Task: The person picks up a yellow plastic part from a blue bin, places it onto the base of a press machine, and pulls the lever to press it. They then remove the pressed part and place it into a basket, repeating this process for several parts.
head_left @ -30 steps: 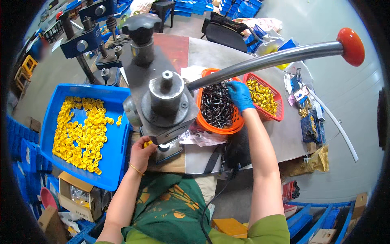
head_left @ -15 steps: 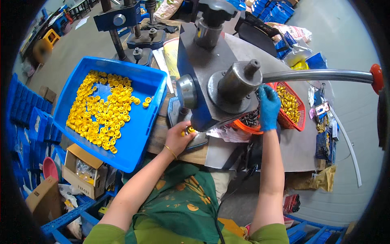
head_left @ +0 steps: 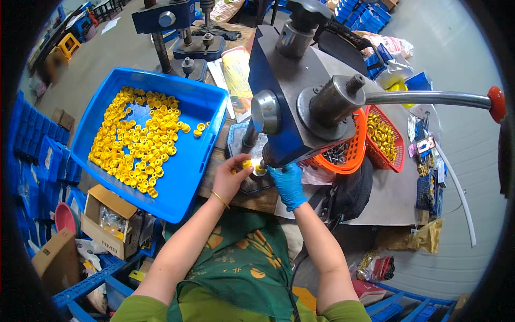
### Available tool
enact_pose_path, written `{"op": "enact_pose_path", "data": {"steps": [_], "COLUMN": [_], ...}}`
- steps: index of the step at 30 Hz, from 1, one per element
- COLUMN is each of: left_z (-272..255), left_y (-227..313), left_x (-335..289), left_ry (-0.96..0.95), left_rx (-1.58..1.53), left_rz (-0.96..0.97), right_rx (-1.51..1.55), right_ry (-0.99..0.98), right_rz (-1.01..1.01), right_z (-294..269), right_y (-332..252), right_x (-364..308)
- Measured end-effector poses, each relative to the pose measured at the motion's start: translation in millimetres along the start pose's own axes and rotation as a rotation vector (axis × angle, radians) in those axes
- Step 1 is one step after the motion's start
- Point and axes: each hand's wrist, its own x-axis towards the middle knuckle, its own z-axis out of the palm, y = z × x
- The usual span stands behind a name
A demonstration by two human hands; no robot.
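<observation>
My bare left hand (head_left: 227, 180) pinches a small yellow cap (head_left: 247, 163) beside the ram of a dark blue and grey lever press (head_left: 284, 88). Another yellow cap (head_left: 260, 170) with a pale inside sits under the ram, between my two hands. My right hand (head_left: 290, 187), in a blue glove, has its fingertips pressed together at the ram's lower end; what they hold, if anything, is hidden. To the left stands a blue tray (head_left: 188, 177) with many yellow caps (head_left: 134, 142) spread inside.
An orange basket (head_left: 358, 142) of dark metal parts and a red basket (head_left: 398, 145) of brass-coloured parts stand right of the press. The press's long lever (head_left: 429, 98) reaches right to a red knob (head_left: 497, 104). A second press (head_left: 166, 20) stands behind the tray.
My gloved right hand has come from the orange basket, left and nearer, to the press's ram. My left hand stays by the press with a cap between its fingers. The view has shifted slightly.
</observation>
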Motion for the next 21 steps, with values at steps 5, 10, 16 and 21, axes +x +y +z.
{"op": "enact_pose_path", "data": {"steps": [5,10,16,21], "left_z": [-9,-6,-13,-7], "left_y": [8,8,8,8], "left_x": [-10,-13,-19,-22], "left_ry": [0.005,-0.002,0.047,-0.046], "left_rx": [-0.008,-0.022,-0.059,-0.15], "left_rz": [-0.097,-0.074,-0.117,-0.19], "right_rx": [-0.269,-0.347,0.232,0.571], "right_ry": [-0.121,-0.206,0.102,-0.813], "right_rz": [-0.257,-0.187,-0.394,-0.589], "right_z": [1,-11,-120,-218], "right_y": [-13,-15,-158,-317], "right_x": [4,5,47,39]}}
